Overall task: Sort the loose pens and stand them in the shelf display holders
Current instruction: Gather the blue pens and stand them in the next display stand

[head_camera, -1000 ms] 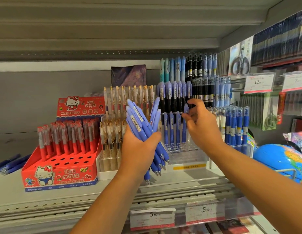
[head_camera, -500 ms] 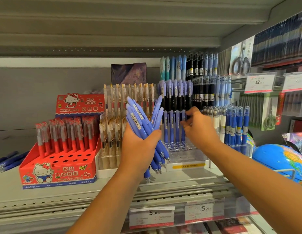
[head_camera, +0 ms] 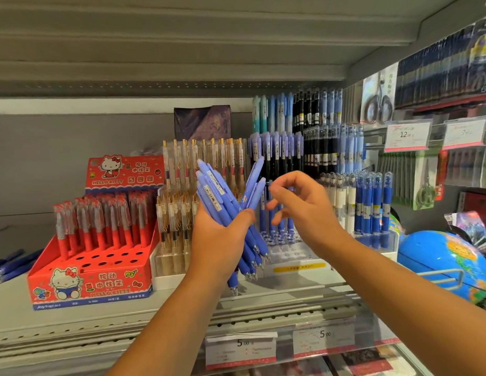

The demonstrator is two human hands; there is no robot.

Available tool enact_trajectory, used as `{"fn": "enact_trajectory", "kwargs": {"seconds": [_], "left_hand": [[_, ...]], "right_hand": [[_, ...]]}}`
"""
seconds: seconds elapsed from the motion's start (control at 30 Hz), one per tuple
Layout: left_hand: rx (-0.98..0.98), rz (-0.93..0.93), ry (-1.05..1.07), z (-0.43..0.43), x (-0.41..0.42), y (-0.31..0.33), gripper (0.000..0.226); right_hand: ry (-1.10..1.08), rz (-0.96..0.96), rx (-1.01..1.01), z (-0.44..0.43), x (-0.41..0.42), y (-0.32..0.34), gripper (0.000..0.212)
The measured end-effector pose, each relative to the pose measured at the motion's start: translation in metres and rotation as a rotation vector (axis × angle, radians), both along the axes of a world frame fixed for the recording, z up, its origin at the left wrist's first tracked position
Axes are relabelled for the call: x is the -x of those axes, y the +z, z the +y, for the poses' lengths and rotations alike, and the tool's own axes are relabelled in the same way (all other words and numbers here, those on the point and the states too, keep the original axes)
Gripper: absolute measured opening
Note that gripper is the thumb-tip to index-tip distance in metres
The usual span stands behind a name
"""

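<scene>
Flanking the pen bundle [head_camera: 222, 202]: red box [head_camera: 92, 280], globe [head_camera: 439, 256].

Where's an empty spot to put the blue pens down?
Bare shelf lies before the holders, and left of the red box behind the loose pens. The box's front holes are empty. It's crowded from the gold pens to the globe.

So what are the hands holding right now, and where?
Left hand grips the bundle of blue pens around their middles; right hand holds nothing.
</scene>
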State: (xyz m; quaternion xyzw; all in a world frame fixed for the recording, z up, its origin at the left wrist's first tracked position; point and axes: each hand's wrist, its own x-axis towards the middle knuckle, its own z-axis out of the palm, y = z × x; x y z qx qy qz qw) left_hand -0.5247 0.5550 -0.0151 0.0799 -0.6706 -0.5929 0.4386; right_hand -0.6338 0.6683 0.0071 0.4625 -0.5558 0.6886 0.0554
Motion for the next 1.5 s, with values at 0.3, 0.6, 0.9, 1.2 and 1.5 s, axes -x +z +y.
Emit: {"fn": "enact_trajectory", "kwargs": {"seconds": [0.3,0.6,0.9,1.2,1.5], "left_hand": [[0.024,-0.068,-0.028,0.004,-0.003,0.003,0.027],[-0.009,-0.032,0.006,0.005,-0.003,0.004,0.021],[-0.013,-0.030,0.017,0.002,-0.002,0.003,0.037],[0.081,-0.030,-0.031,0.001,0.001,-0.002,0.041],[0.092,-0.015,-0.044,0.000,0.001,-0.003,0.040]], "right_hand": [[0.093,-0.083,0.026,-0.002,-0.008,-0.007,0.015],[0.216,-0.209,0.189,0.004,-0.003,-0.008,0.007],[-0.133,-0.279,0.181,0.016,0.020,0.013,0.022],[-0.595,0.149,-0.045,0.016,0.039,0.023,0.019],[-0.680,0.222,-0.071,0.002,0.042,0.012,0.016]]}}
